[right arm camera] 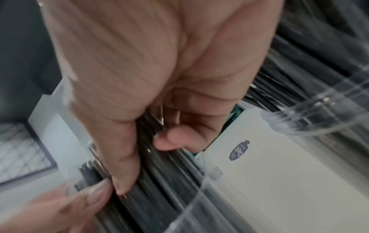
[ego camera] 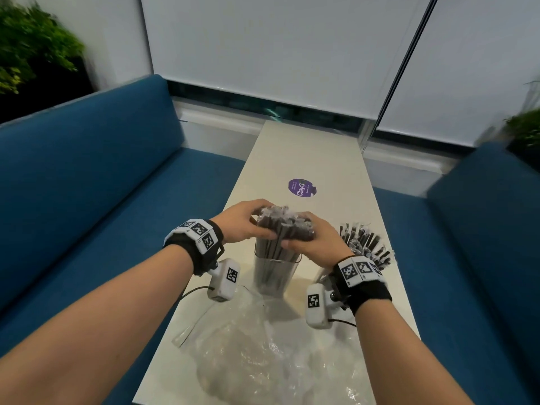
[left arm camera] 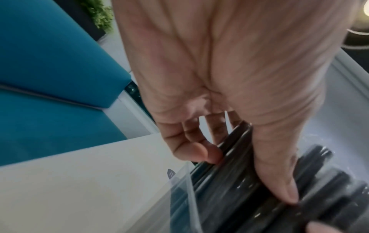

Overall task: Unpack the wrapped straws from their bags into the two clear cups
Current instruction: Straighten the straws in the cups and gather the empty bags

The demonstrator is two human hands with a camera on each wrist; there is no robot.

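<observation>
A bundle of wrapped straws is held upright by both hands, its lower ends already inside the near clear cup at the middle of the table. The left hand is curled round the bundle's left side, thumb pressed on the front, as the left wrist view confirms. The right hand grips the right side likewise. The two-sided grip is judged to keep the straws gathered so that they slide down together rather than fan out. The second cup, to the right, is largely hidden behind the right wrist; straws spread above it. Empty bags lie crumpled at the near edge, out of the working area.
</observation>
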